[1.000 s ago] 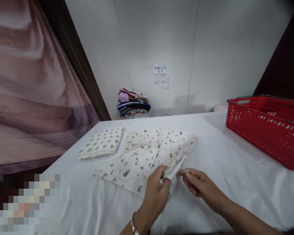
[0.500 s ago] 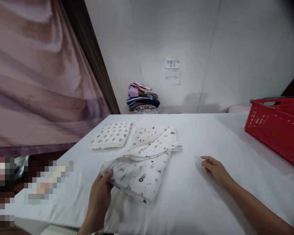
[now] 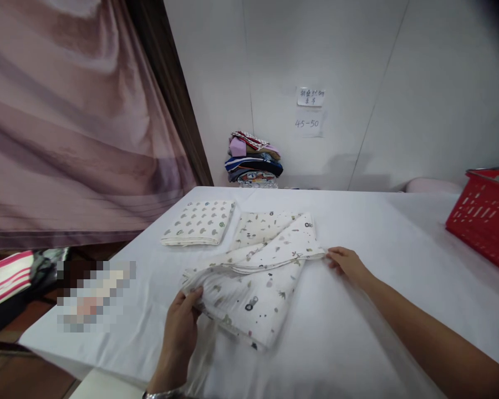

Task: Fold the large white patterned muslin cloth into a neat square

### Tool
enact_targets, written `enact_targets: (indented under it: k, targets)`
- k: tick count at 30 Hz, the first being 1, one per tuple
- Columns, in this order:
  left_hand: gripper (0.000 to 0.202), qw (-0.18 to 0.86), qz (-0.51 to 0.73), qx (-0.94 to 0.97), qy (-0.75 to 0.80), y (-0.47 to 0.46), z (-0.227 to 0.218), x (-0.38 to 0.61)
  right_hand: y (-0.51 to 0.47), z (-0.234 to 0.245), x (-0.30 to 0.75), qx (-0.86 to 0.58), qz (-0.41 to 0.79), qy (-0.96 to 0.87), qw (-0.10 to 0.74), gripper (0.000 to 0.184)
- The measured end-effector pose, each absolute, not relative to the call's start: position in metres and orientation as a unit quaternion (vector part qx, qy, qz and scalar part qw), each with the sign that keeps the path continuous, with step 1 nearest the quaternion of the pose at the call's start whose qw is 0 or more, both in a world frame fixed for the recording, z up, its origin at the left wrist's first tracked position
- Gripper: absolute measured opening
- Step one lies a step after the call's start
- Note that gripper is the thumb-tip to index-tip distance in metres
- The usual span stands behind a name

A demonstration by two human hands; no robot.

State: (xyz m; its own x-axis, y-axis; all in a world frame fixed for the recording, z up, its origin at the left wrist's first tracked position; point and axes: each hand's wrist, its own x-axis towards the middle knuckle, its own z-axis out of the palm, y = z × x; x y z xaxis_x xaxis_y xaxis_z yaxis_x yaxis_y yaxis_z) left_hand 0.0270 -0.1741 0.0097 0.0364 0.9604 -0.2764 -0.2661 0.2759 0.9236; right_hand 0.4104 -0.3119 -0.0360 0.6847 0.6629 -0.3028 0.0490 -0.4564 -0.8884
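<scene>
1. While the left hand [image 3: 178, 327] has its fingers clamped on the near-left edge of a cream fabric cloth with small dark motifs [image 3: 270, 288], the right hand [image 3: 347, 266] meets its right-hand tip; I cannot tell whether those fingers grip it.
2. That cloth lies loosely folded on the white-covered tabletop [image 3: 370, 221], one flap slanting across it.
3. Just beside it, far left, rests a flat, folded white cloth with grey motifs [image 3: 202, 221].
4. Well apart, at right, stands a red perforated plastic basket [image 3: 484, 216].
</scene>
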Motion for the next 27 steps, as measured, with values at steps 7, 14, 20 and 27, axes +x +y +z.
enact_targets:
  k: [7, 14, 20, 27]
  targets:
    - [0.036, 0.617, 0.498, 0.367, 0.486, -0.171, 0.007, 0.025, -0.282, -0.028, 0.424, -0.818, 0.347, -0.253, 0.383, 0.029]
    - [0.031, 0.613, 0.495, 0.383, 0.483, -0.17, 0.002, 0.022, -0.278, -0.018, 0.427, -0.82, 0.382, -0.25, 0.345, 0.026]
    - [0.032, 0.613, 0.494, 0.389, 0.479, -0.171, 0.001, 0.02, -0.279, -0.012, 0.423, -0.825, 0.403, -0.244, 0.312, 0.027]
    - [0.036, 0.62, 0.492, 0.387, 0.473, -0.171, 0.0, 0.019, -0.277, -0.012, 0.423, -0.847, 0.381, -0.262, 0.262, 0.029]
